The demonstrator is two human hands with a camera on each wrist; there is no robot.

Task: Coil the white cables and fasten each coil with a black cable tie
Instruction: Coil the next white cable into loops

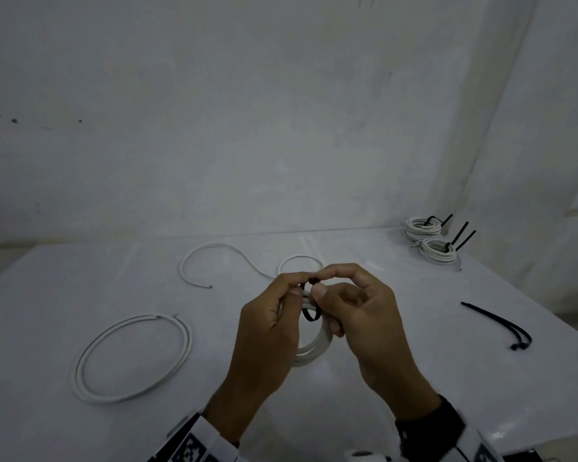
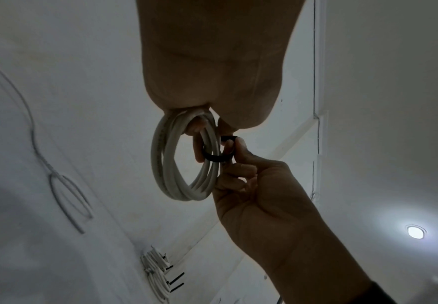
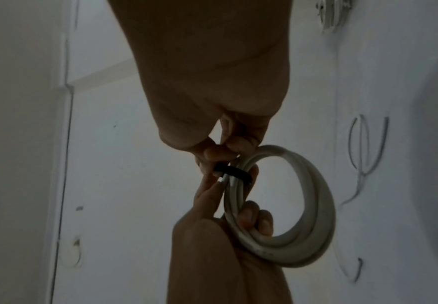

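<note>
**Coil held above the middle of the counter, tie looped around it**

We hold a small white cable coil [image 1: 314, 345] in the air at the lower centre of the head view. Our left hand [image 1: 267, 331] curls its fingers through the coil, gripping the strands. Our right hand [image 1: 361, 315] pinches the black cable tie [image 1: 311, 315], which wraps loosely around the bundle.

The counter [image 1: 381, 328] shows bare surface directly beneath our hands. Its far edge meets the wall across the middle of the frame, and its right edge slants down toward the lower right.

At lower left lies a wide loose cable loop [image 1: 134, 358], well apart from our hands. Behind our hands, an uncoiled cable [image 1: 221, 251] curves across the counter. At centre right rest spare black ties [image 1: 501, 328], near the right edge. In the far right corner sit two finished coils [image 1: 429, 240], their tie tails sticking upward.
</note>
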